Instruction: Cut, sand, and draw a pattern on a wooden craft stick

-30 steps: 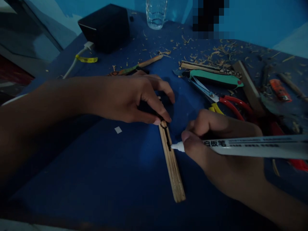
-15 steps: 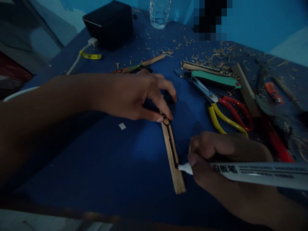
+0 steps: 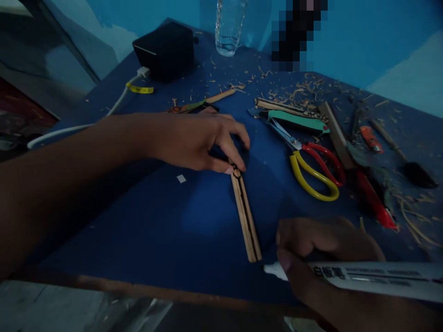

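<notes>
A narrow strip of wood (image 3: 246, 216) lies on the blue tabletop, with a dark ink line along its length and a small outlined shape near its far end. My left hand (image 3: 211, 143) pinches that far end between thumb and fingers, hiding the tip. In my right hand (image 3: 311, 258) is a white whiteboard marker (image 3: 377, 279), uncapped and held nearly level. Its dark tip is just right of the strip's near end, apart from the wood.
Scissors with red and yellow handles (image 3: 314, 170), a green-handled tool (image 3: 297, 121) and a red-handled blade tool (image 3: 375, 198) lie to the right. Wood shavings (image 3: 304, 90) litter the back. A black box (image 3: 164, 50) with a white cable and a clear glass (image 3: 230, 32) stand behind.
The marker tip has moved off the wood toward the near end, and the dark line now runs to that end. My left hand keeps its pinch. The camera view has shifted.
</notes>
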The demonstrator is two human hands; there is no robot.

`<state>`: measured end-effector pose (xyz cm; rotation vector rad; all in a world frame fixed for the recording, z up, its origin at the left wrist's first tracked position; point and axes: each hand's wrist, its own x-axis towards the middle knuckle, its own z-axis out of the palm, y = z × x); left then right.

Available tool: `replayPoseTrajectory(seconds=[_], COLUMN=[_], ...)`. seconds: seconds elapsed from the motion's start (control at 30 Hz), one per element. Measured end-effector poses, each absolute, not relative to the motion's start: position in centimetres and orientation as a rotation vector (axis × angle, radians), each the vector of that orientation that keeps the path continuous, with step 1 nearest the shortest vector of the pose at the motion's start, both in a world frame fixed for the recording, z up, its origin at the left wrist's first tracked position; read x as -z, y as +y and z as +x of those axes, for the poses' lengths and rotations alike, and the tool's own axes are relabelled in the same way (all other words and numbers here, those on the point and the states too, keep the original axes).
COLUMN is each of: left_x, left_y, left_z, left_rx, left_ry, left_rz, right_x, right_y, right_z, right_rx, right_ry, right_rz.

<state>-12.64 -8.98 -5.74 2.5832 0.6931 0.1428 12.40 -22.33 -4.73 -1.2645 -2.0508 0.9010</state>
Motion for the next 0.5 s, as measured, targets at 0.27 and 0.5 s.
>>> replayPoseTrajectory(seconds=[0.27,0.5], left_x=[5.8,5.8], left_y=[-8.8,-9.1], left_z=[-12.7,-12.9], left_rx=[-0.138,-0.159], left_ry=[0.687,0.712], left_rz=[2.600,2.576], right_x=[6.7,7.4], right_y=[-20.3,-19.9], right_z=[12.8,11.8], right_rx=[-0.865,-0.971], right_ry=[-1.868,-1.781], right_rz=[-1.289,-1.277])
